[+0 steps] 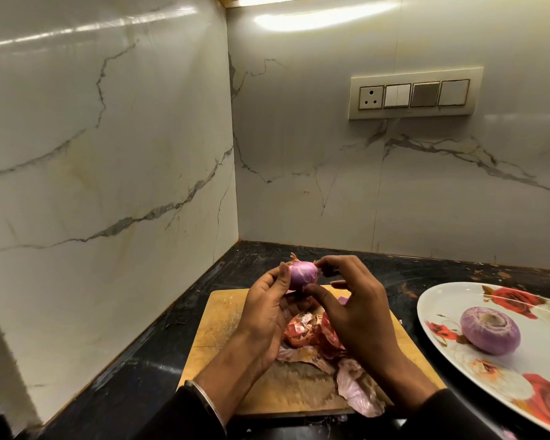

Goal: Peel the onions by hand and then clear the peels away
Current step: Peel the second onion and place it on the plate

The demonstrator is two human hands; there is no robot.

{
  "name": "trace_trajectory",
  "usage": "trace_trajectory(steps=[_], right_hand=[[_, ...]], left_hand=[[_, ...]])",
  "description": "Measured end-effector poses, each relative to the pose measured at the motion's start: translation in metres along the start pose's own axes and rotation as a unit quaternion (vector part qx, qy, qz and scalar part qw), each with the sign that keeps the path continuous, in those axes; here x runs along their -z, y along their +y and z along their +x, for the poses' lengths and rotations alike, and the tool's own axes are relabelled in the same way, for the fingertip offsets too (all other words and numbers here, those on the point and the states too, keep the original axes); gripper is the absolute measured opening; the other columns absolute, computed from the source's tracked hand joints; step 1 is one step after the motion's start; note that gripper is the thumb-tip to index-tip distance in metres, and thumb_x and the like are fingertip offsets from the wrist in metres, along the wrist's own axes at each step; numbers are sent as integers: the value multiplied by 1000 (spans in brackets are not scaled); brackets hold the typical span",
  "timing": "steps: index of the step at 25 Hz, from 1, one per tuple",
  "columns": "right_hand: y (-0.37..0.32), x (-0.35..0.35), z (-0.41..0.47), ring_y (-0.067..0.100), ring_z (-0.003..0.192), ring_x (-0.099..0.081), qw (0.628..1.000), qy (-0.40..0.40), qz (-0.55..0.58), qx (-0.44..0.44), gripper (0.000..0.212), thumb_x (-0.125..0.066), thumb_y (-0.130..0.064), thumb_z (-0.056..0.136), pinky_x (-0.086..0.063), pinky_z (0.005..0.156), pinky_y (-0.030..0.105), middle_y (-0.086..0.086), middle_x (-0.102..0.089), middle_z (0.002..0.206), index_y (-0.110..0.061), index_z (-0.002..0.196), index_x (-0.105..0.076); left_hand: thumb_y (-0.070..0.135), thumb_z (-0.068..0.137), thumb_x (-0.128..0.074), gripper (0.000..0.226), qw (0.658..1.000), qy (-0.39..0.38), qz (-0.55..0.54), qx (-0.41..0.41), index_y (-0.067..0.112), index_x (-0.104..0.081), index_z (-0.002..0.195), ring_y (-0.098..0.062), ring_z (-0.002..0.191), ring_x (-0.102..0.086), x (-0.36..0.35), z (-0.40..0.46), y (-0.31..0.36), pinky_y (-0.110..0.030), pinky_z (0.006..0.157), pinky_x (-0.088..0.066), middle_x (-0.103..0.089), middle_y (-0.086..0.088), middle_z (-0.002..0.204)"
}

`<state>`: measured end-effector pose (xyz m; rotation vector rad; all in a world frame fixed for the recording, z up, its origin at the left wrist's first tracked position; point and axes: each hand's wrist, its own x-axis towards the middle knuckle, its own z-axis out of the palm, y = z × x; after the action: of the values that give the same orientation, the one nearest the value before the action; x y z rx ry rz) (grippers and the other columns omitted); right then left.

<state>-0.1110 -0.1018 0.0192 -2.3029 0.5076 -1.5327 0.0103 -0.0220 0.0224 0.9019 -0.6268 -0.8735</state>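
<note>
Left hand (264, 312) grips a red onion (300, 274) above the chopping board (216, 322); right hand (356, 312) fingers curl, apparently pinching its skin; peels (308, 335) lie below.

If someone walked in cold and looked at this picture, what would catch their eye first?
Probably the purple onion held up between the left hand and right hand above the wooden cutting board. Next, the peels heaped on that board, and the peeled onion on the rose-patterned plate at right.

Marble walls (108, 138) (veined), blk counter (140, 376)
</note>
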Motion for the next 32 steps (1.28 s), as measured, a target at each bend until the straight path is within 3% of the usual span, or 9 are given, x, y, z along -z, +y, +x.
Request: trace_trajectory(steps=[9,16,19,24,28,32], right_hand=[[0,4,3,6,92,-63,999,-5,32,-6,36,-82,3,72,-57,76,19,-10,-61,98,-17,97,-66],[2,2,3,3,85,-59,1000,-10,-1,5,28,-80,2,74,-50,75,9,-8,-60,92,-14,92,-65],[2,2,2,5,84,-59,1000,-20,-3,4,28,-82,-3,73,-51,74,11,-8,-58,92,-15,91,-63],[7,-1,0,9,81,-60,999,-2,-43,25,27,-80,7,73,-54,71,17,-5,-61,91,-12,87,-65],[6,-1,1,4,84,-60,1000,14,-14,19,28,-76,12,74,-50,72,11,-7,-61,90,-11,86,-65],[2,-1,1,4,84,-59,1000,17,21,5,27,-74,11,77,-48,71,9,-8,-61,85,-12,84,-64]], left_hand=[[34,80,-66,55,1000,-7,8,6,2,-57,124,-27,89,-72,-2,-2,0,-34,75,-62,-66,-25,119],[33,77,-68,55,1000,-2,7,17,2,-57,122,-29,90,-73,-2,-2,0,-37,78,-62,-67,-25,115],[33,80,-66,51,1000,-11,8,22,3,-60,121,-27,90,-72,-2,-2,-1,-36,79,-62,-67,-25,117],[35,85,-61,43,999,-28,28,21,3,-68,113,-28,95,-70,-2,-1,-2,-37,84,-60,-68,-26,115],[38,86,-57,47,999,-29,20,22,0,-69,112,-28,92,-70,-2,-2,0,-37,84,-59,-71,-24,108],[40,87,-53,52,1000,-18,9,16,0,-67,117,-29,92,-70,-3,-2,1,-46,93,-55,-71,-23,108]])
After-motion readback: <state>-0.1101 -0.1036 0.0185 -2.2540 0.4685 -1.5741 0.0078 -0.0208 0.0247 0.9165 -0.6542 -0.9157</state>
